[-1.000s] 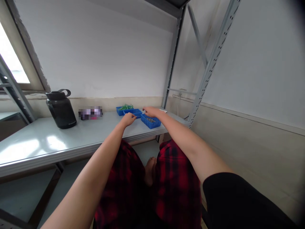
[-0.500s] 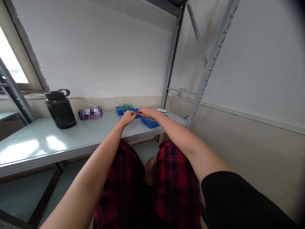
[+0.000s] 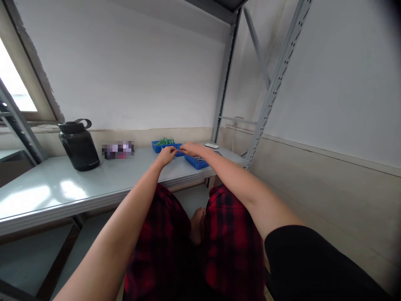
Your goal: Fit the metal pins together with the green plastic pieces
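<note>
By the middle blue tray: your left hand, right hand; grips unclear. Apparent step: fingertip work; next seemingly needs steadiness.

Fingertips of the left hand and right hand: too small for us to tell what they pinch. Right forearm hides part of the front blue box; its contents we cannot make out singly. Both hands cover parts of the middle blue box. Lilac item pixelated; we cannot identify it. Lettering on the black bottle too tiny for us to read. Left edge cuts off the window and table; black sleeve runs out below.
</note>
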Demonstrator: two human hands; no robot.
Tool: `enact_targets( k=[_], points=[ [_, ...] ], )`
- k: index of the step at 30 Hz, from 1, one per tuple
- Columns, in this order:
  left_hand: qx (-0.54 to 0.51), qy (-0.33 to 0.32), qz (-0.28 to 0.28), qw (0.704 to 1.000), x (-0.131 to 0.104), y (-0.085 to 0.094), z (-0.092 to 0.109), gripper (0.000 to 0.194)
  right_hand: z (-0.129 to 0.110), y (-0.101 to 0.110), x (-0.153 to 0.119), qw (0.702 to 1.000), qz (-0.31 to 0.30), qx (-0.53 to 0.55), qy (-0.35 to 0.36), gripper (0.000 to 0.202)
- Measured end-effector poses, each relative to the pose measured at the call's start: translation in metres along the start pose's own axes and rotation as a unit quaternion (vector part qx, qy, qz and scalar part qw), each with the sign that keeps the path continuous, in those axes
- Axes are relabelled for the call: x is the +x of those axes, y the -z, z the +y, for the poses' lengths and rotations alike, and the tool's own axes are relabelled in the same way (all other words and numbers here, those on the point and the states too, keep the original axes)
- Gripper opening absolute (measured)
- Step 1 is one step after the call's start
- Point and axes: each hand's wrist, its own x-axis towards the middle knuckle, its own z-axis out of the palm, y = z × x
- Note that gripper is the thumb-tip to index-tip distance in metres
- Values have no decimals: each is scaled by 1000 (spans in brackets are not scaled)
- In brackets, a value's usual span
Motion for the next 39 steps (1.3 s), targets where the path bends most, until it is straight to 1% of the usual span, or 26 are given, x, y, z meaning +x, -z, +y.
enact_targets(
  k=[8,14,21,27,35,39],
  points=[
    [-3,-1,17,1000,0,0,0,27,7,2,-3,1000,-3,-3,-5,28],
    [4,-7,10,1000,2,-3,-5,27,6,3,-4,1000,-10,-4,-14,27],
    [14,14,23,1000,2,-1,-7,25,5,7,-6,1000,-5,0,-14,26],
    [12,28,25,999,1,1,-5,23,10,4,-1,1000,-9,-12,-19,26],
    [14,25,21,999,0,3,-1,23,15,1,-2,1000,10,10,-14,23],
    [15,17,16,1000,0,3,-1,24,16,-2,-1,1000,-1,5,-9,23]
  ],
)
